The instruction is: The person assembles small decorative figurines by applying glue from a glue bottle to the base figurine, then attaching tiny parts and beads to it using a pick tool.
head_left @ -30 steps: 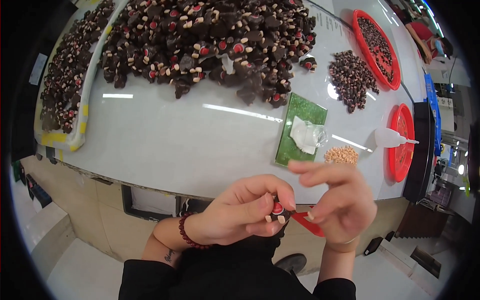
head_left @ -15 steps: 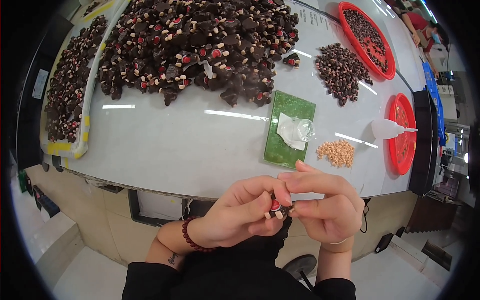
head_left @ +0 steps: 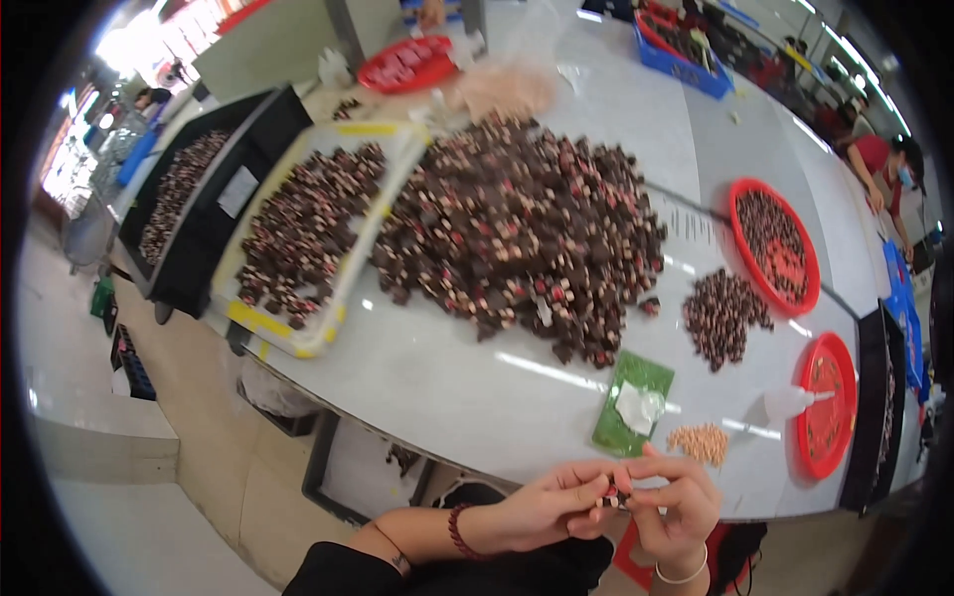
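A small dark figure (head_left: 613, 496) with red and beige parts is pinched between the thumb and fingers of my left hand (head_left: 556, 505). My right hand (head_left: 684, 505) is closed too, thumb and fingertips against the figure's right side; any separate piece between them is too small to make out. Just beyond my hands lies a green board (head_left: 609, 434) bearing white paper and a small clear cup (head_left: 647, 405). Right of the board is a little heap of beige pieces (head_left: 699, 444). A large mound of similar dark figures (head_left: 517, 248) covers the middle of the table.
At the left stand a yellow-taped white tray (head_left: 333, 323) and a black crate (head_left: 214, 223), both with dark pieces. A heap of small dark pieces (head_left: 723, 318) lies near a red tray (head_left: 810, 296). A squeeze bottle (head_left: 788, 401) rests at another red tray (head_left: 843, 447). A person (head_left: 879, 164) is far right.
My view has swung left and back, so more of the room shows and the table things appear lower and farther right. Both hands stay together at the figure.
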